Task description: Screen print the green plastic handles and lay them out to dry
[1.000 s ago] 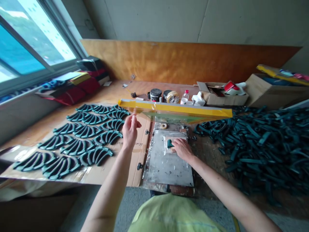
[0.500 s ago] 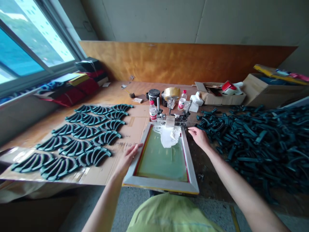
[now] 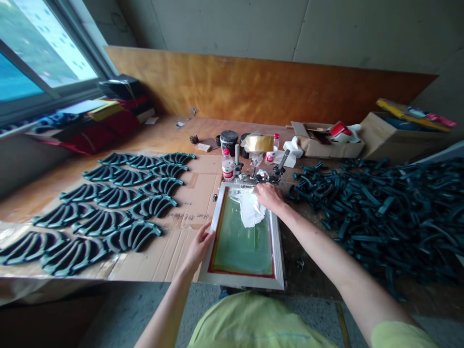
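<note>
Right hand (image 3: pixel 270 197), moved onto white cloth (image 3: pixel 248 210), half-curled; left hand (image 3: pixel 198 250) clasping screen frame (image 3: pixel 279 246).

Screen-printing workshop — silkscreen frame (image 3: pixel 241 279), heaped dark-green parts (image 3: pixel 380 217)

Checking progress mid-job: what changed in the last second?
The screen frame has swung down over the metal plate, its near left edge now held by the left hand. The right hand has moved onto the white cloth on the mesh. The rows of dark green parts stayed put.

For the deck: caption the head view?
Left hand holds screen-printing frame while right hand presses white cloth on its mesh.
</note>
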Demonstrator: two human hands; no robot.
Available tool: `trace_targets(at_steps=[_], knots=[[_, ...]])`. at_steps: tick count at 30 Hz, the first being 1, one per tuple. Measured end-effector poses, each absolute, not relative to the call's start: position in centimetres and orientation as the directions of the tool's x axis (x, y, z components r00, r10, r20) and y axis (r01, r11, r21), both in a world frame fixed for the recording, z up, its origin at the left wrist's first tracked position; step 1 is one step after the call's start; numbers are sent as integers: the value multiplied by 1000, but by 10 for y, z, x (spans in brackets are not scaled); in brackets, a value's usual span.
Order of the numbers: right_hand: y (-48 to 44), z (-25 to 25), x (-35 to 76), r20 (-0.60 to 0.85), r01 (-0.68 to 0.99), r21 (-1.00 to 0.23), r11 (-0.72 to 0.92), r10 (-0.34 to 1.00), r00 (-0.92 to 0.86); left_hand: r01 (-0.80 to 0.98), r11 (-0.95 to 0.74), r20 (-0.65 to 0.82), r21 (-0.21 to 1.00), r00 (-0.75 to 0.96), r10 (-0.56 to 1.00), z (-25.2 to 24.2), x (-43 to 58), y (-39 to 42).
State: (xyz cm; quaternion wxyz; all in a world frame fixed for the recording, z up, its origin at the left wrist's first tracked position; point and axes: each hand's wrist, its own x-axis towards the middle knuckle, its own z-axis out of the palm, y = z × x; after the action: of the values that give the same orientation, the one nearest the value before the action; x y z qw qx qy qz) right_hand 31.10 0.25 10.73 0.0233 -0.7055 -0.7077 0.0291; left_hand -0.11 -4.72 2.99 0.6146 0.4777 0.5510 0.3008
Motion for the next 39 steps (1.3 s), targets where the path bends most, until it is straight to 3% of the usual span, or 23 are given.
trace_targets(at_steps=[6,12,16,22,25,29,33,36,39], knots=[[-15,96,296,-13,997,-78,-22,1000,21,200,362,-399,911,198,895,24,-1,-48],[-54,106,297,-59,922,-94,376,922,-382,174,350,-383,921,225,896,21,-3,-48],[-61,125,315,-79,867,-139,479,867,-492,162,348,-377,923,207,903,19,-3,-49],[-48,108,303,77,929,-124,348,937,-341,148,351,-373,925,176,911,21,-1,-49],[-63,91,297,113,911,-102,400,915,-389,146,356,-378,923,174,909,23,0,-49],[-67,99,307,92,867,-175,467,884,-458,148,355,-377,923,166,911,30,1,-50],[-24,127,311,101,921,-226,317,948,-302,126,395,-413,910,195,890,52,1,-51],[6,145,312,57,970,-172,173,985,-166,72,413,-417,908,245,875,83,-2,-48],[15,158,333,203,988,-152,24,979,7,64,359,-364,931,248,898,118,-4,-37]])
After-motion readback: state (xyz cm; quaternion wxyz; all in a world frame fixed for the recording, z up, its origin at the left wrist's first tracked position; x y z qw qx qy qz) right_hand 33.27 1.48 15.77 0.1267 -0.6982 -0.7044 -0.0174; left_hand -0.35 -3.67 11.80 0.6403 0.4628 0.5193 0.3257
